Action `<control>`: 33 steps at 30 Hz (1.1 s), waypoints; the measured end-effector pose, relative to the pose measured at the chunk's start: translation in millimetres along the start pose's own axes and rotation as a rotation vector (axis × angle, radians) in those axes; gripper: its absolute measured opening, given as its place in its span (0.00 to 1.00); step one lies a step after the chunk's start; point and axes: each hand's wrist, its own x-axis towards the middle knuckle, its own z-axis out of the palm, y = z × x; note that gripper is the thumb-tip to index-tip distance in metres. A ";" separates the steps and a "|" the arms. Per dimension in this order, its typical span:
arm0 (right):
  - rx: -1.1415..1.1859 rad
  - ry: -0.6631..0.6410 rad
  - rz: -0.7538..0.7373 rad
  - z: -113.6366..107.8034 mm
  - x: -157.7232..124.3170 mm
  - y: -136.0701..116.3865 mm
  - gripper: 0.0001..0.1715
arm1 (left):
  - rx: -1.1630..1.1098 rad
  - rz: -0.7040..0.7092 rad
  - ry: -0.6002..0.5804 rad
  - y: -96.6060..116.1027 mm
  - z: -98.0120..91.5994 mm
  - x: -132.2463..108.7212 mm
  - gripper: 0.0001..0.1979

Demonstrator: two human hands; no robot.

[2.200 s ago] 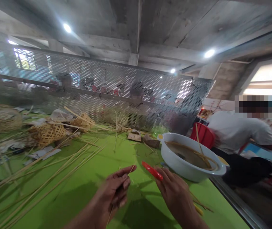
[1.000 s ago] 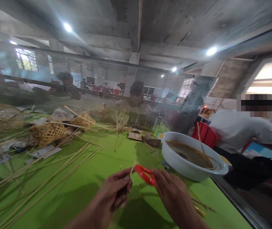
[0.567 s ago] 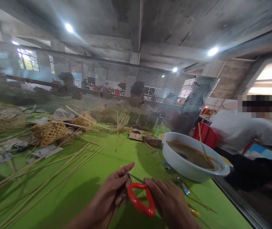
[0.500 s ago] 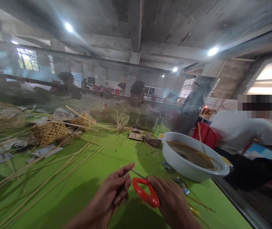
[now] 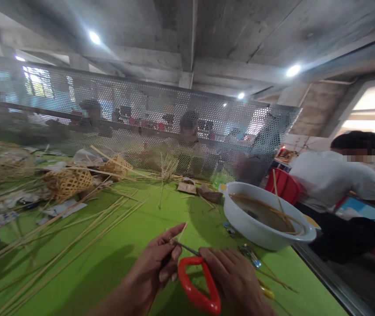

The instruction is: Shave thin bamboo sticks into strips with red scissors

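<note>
My left hand [image 5: 161, 259] is closed in a pinch on a thin bamboo strip [image 5: 183, 230], whose pale end shows beside the extended index finger. The rest of the strip is mostly hidden by the fingers. My right hand [image 5: 232, 278] grips a pair of scissors with red handles [image 5: 187, 287]; one large red loop hangs in view below the fingers. From the right fingers the dark metal blades [image 5: 189, 249] point left and reach the left thumb and fingertips. Whether the blades touch the strip cannot be made out.
A pale basin [image 5: 263, 235] of brownish water with soaking strips stands at right. Long bamboo strips [image 5: 85, 237] and woven baskets [image 5: 70, 182] lie at left. Metal clips [image 5: 251, 256] are near my right hand. Behind rises a perforated screen [image 5: 148, 118]; a person [image 5: 332, 180] sits right.
The scissors' red loop has swung lower and looks larger. The blades have come down from the left index fingertip to the thumb, and more of the strip's end shows.
</note>
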 end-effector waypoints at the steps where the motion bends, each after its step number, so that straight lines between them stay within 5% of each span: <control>1: -0.007 0.000 -0.008 1.2 0.1 -1.0 0.16 | -0.002 0.001 -0.007 -1.1 -0.6 0.8 0.19; 11: -0.122 0.056 0.138 7.6 -9.0 24.7 0.17 | -0.016 -0.025 -0.082 -15.9 -15.4 14.9 0.19; 15: -0.068 0.063 0.017 0.4 -2.7 9.8 0.19 | -0.015 0.049 -0.135 -14.8 -19.6 16.9 0.21; 19: -0.053 -0.001 -0.008 6.2 -3.3 3.2 0.19 | -0.040 0.061 -0.066 -12.8 -17.0 15.0 0.21; 25: -0.125 0.050 0.157 9.6 -10.3 25.9 0.16 | 0.029 -0.020 -0.022 -16.2 -19.5 16.1 0.23; 33: -0.041 0.012 -0.027 2.7 0.2 0.4 0.22 | -0.036 0.029 -0.075 -14.8 -19.0 14.7 0.20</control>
